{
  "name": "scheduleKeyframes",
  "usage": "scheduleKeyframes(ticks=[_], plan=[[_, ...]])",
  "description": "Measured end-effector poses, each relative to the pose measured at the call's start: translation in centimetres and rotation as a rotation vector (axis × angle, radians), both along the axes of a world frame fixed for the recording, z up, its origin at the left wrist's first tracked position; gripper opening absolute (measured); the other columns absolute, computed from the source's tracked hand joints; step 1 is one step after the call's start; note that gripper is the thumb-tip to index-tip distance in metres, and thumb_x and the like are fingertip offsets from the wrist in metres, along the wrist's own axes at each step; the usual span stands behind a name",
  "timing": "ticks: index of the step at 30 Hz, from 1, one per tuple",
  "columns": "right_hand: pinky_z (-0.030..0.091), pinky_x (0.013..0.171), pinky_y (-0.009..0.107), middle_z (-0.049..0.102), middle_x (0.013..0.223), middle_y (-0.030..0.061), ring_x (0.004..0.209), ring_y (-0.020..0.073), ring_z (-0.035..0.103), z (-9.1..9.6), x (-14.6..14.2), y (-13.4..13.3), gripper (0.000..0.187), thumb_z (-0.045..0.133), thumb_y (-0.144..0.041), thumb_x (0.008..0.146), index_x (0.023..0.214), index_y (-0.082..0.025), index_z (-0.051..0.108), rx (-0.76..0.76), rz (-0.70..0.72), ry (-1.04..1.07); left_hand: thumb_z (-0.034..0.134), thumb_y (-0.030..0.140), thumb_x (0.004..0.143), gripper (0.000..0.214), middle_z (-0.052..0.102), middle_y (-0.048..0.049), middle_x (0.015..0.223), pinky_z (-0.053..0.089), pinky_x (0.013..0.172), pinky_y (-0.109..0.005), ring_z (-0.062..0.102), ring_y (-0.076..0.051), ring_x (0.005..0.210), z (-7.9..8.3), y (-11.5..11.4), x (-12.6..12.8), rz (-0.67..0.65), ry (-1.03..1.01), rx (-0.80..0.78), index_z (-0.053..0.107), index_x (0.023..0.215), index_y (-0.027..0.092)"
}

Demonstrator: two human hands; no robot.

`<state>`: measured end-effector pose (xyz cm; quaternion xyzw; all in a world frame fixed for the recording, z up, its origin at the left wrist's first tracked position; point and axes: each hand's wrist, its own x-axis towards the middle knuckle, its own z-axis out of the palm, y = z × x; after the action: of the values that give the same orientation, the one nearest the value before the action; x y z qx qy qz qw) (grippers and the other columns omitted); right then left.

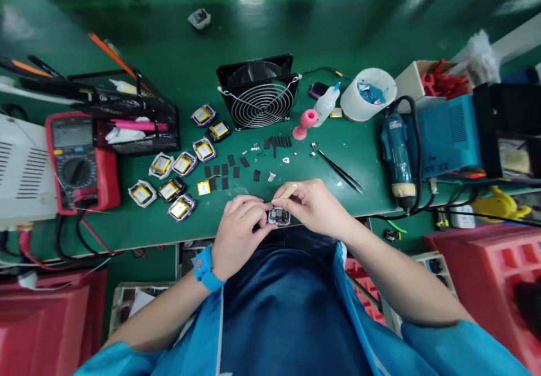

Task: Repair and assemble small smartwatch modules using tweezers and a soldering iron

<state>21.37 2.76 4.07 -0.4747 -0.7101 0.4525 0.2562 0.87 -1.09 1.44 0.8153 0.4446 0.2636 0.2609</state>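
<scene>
Curled fingers cover the left side and part of the rim of a small opened device [279, 216] at the middle of the workbench's [203, 226] near edge; whether it rests there or is held just above is unclear. The left hand [245, 218] grips it between thumb and fingers; the right hand [315, 204] pinches a flat, pale, smooth stick [289, 191], whose lower tip is hard to make out. The device has rounded corners, a whitish rim and grey, metallic-looking innards facing up. The stick's long axis slants, upper end toward the far right corner.
</scene>
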Motion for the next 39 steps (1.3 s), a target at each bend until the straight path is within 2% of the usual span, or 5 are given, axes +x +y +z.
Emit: scheduleKeyframes(ticks=[7,16,24,32,39], plan=[[0.046,0.066,0.024,0.078,0.081,0.0020,0.070,0.0136,0.070,0.2,0.0,1.1,0.016,0.069,-0.014,0.092,0.076,-0.016,0.072,-0.138,-0.028,-0.034,0.075,0.023,0.091,0.031,0.077,-0.0021,0.101,0.050,0.089,-0.043,0.064,-0.025,0.106,0.1,0.1,-0.1,-0.003,0.044,-0.024,0.049,0.074,0.022],[0.055,0.063,0.025,0.069,0.064,-0.0019,0.062,0.0127,0.068,-1.6,0.7,2.0,0.021,0.081,-0.028,0.080,0.074,-0.016,0.065,-0.618,-0.091,0.473,0.074,0.032,0.093,0.016,0.076,-0.0037,0.104,0.054,0.091,-0.043,0.066,-0.025,0.106,-0.2,0.1,0.0,0.048,0.040,-0.008,0.065,0.104,0.025],[0.055,0.070,0.029,0.073,0.074,0.0025,0.070,0.0158,0.069,-1.2,1.7,1.2,0.029,0.072,-0.043,0.089,0.081,-0.016,0.065,-0.399,-0.116,0.443,0.073,0.027,0.093,0.014,0.077,-0.0037,0.108,0.053,0.093,-0.043,0.064,-0.025,0.107,-0.2,0.3,0.1,-0.027,0.035,0.061,0.068,0.106,0.025],[0.042,0.073,0.035,0.064,0.079,0.0102,0.083,0.0259,0.057,0.0,4.7,-0.5,0.033,0.052,-0.040,0.104,0.082,-0.018,0.063,0.235,-0.176,-0.688,0.072,0.027,0.094,0.013,0.075,-0.0044,0.110,0.050,0.094,-0.045,0.063,-0.025,0.106,-0.1,0.1,0.3,0.002,0.057,0.018,0.067,0.105,0.025],[0.049,0.080,0.037,0.064,0.093,0.0097,0.086,0.0239,0.053,0.0,2.8,-3.1,0.021,0.055,-0.033,0.101,0.102,-0.017,0.069,0.413,0.127,-0.335,0.072,0.029,0.094,0.009,0.074,-0.0037,0.108,0.048,0.089,-0.042,0.062,-0.025,0.104,0.0,0.1,0.6,0.012,0.075,0.011,0.067,0.101,0.024]])
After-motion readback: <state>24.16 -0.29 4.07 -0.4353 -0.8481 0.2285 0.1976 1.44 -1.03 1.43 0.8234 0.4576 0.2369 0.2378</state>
